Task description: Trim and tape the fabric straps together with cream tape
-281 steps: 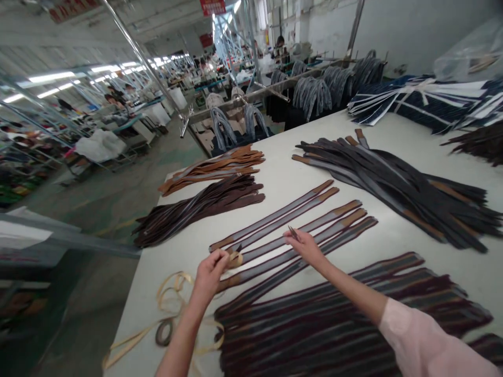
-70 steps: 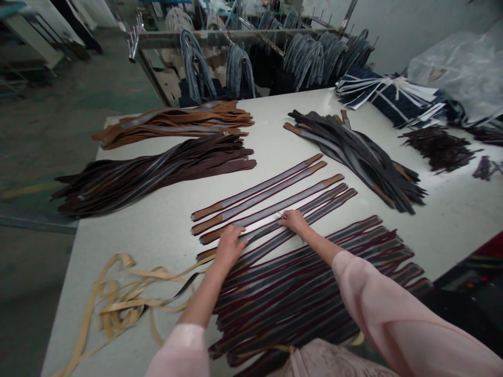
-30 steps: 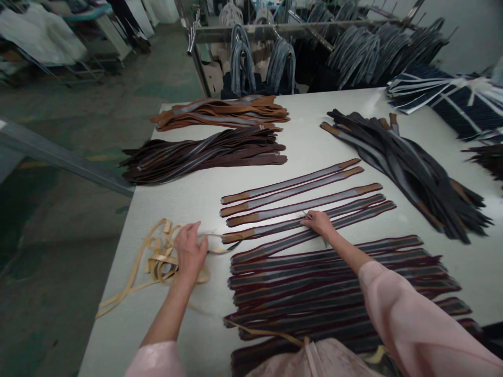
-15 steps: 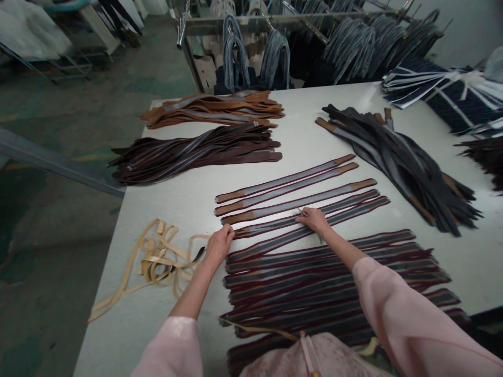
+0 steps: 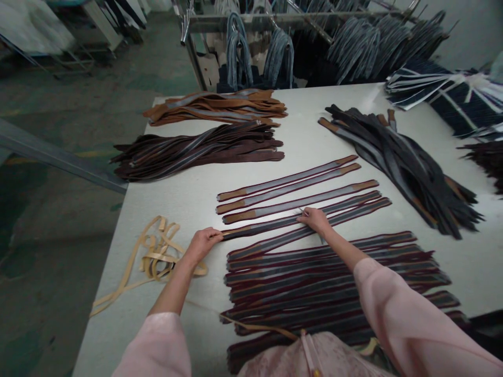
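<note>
My left hand (image 5: 206, 242) is closed in a pinch on the left end of a dark fabric strip (image 5: 271, 224) with a grey stripe and maroon edges. Toward the strip's middle rests my right hand (image 5: 313, 219), its fingers closed around a slim pointed metal tool (image 5: 302, 211) whose kind is mostly hidden. Three similar strips with paler grey faces and brown ends (image 5: 298, 197) lie beyond the held one. Closer to me, another strip (image 5: 275, 238) slants under my right wrist, above a row of several more dark strips (image 5: 322, 283).
Tangled tan tape (image 5: 157, 256) lies at left on the white table (image 5: 157, 201). Bundled brown strips (image 5: 212, 107), dark brown strips (image 5: 200, 149) and black-grey strips (image 5: 404, 162) lie farther back. Behind the table stands a metal rack (image 5: 255, 22) hung with grey strips.
My left hand has moved left, drawing the strip's end along with it. My right hand stays at the strip's middle; the view has shifted slightly.
</note>
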`<state>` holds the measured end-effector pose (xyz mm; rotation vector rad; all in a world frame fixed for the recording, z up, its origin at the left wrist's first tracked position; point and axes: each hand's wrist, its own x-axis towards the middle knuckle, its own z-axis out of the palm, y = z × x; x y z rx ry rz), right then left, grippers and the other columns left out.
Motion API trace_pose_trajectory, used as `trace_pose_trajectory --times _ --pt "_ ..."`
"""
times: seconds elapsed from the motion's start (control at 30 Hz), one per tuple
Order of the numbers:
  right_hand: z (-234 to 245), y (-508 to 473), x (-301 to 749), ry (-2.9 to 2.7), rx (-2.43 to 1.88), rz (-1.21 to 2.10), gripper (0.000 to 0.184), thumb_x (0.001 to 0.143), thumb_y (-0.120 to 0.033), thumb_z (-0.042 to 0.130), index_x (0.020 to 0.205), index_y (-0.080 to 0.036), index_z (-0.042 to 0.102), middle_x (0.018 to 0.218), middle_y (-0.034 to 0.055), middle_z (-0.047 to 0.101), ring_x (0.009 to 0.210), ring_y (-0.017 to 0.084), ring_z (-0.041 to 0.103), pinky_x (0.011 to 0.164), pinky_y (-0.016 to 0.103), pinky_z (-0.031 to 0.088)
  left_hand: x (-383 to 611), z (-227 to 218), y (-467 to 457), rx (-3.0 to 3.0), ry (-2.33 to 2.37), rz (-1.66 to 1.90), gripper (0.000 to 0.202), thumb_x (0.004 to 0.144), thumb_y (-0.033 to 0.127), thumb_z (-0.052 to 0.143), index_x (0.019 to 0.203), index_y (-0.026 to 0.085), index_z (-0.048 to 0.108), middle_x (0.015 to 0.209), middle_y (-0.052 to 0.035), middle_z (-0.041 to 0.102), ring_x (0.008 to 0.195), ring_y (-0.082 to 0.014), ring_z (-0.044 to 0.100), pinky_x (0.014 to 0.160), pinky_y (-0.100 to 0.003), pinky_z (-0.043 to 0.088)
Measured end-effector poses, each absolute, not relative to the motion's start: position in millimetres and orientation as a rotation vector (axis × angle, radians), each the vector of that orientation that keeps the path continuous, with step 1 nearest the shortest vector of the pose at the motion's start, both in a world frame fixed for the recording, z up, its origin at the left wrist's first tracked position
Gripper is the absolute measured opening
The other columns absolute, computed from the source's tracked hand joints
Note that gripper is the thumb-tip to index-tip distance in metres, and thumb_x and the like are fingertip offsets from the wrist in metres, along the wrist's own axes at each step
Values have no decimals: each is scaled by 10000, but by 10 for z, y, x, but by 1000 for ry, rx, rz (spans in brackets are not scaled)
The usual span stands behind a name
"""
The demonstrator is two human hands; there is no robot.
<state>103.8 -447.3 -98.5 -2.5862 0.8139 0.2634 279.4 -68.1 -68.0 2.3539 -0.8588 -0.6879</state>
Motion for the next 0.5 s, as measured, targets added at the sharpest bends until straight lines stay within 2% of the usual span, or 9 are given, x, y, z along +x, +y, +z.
trace_pose_trajectory --times 0.13,0.37,0.5 --pt "-953 -4464 1044 826 -2600 253 280 652 -476 568 610 -202 532 606 4 575 590 134 479 503 225 229 2831 -723 -728 2541 -858 -660 252 752 370 449 702 209 636 737 -17 644 706 -144 557 653 -232 378" --pt "-958 -4390 1093 822 -2567 314 276 660 -471 572 625 -198 547 635 16 592 629 143 508 518 224 253 2728 -726 -733 2750 -740 -653 225 751 353 428 713 217 603 700 -32 630 677 -162 544 596 -249 324" --pt "-696 -4343 1132 922 -2516 319 206 665 -395 607 659 -191 580 674 31 615 669 151 539 542 224 287 2738 -566 -919 2765 -767 -638 191 754 315 452 680 212 596 671 -34 627 672 -170 560 586 -254 350"
